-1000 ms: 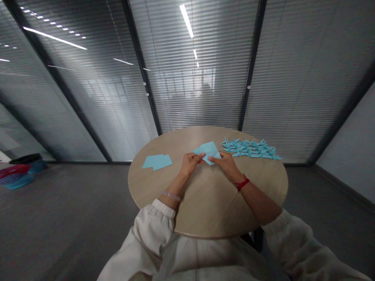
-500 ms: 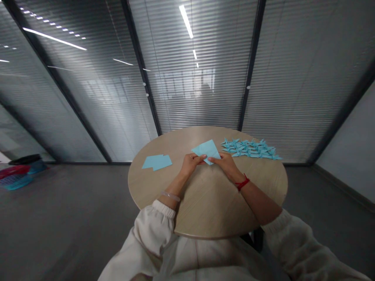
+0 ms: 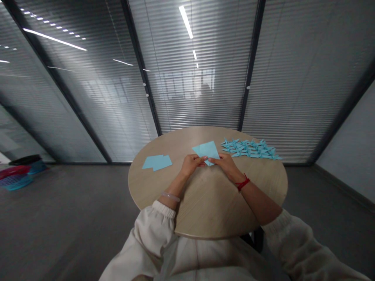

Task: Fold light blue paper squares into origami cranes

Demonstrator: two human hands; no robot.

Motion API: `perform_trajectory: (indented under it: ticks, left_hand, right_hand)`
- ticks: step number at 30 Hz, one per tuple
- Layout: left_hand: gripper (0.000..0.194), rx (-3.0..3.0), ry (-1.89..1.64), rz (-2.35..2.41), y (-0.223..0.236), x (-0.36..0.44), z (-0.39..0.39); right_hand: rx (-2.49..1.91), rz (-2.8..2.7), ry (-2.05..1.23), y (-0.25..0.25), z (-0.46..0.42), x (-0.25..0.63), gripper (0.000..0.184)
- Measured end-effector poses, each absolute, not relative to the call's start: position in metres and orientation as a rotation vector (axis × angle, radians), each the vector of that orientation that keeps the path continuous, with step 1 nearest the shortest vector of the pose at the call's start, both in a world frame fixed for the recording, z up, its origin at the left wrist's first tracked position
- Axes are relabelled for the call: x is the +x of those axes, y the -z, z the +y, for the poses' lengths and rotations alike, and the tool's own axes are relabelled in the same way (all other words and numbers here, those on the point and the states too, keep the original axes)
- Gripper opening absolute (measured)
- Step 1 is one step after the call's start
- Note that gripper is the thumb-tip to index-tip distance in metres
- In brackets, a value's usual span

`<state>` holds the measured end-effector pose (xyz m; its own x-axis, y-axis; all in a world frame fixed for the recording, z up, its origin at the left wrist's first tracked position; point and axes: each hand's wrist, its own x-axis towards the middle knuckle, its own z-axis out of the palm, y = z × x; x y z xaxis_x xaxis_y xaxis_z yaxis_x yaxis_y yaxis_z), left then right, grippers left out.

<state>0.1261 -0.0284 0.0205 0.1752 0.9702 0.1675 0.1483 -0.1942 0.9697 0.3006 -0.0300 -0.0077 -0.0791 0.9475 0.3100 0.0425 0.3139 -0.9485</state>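
One sheet of light-blue folded paper [image 3: 207, 149], angular in outline, centre of the frame, held over the far half of a round, pale wood-grain table [image 3: 211, 207]. One bare left hand [image 3: 191, 163], centre of the frame, fingers curled and closed with the thumb on the paper's near-left edge—a pinch grip. One bare right hand [image 3: 227, 164], just right of centre, thumb laid on the paper's near-right part, fingers bent behind and partly hidden, likewise gripping it; the two thumb tips lie close together at the near corner. One pale, translucent bangle [image 3: 170, 196] on the left wrist, lower centre; one red cord bracelet [image 3: 242, 182] on the right wrist, right of centre. Two loose cream-white sleeves with gathered cuffs, the left sleeve [image 3: 146, 230] at lower centre-left, the right sleeve [image 3: 304, 238] at lower right. Flat light-blue paper sheets [image 3: 158, 161], overlapping, on the table left of the hands. A cluster of small light-blue folded paper figures with pointed tips [image 3: 249, 149], set close together in rows, right of centre near the table's far-right edge; exact count unclear. Blue plastic basket with red upper part [image 3: 14, 179], on dark grey flooring [image 3: 79, 218], far left. Grey horizontal slatted blinds [image 3: 202, 105] between dark upright frames [image 3: 252, 58], across the upper frame.
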Motion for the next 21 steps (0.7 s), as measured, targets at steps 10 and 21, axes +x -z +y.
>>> perform_trajectory:
  ticks: [10,21]
  left_hand:
    - [0.044,1.619,-1.113,1.11,-0.02,0.1232,-0.0285]
    - [0.049,1.622,-1.021,1.039,-0.0158,0.1239,-0.0289]
  right_hand:
    - [-0.941,-1.442,-1.068,0.0077,-0.0316,0.3002,0.036]
    - [-0.932,-1.418,-1.002,0.0031,-0.0363,0.2979,0.041]
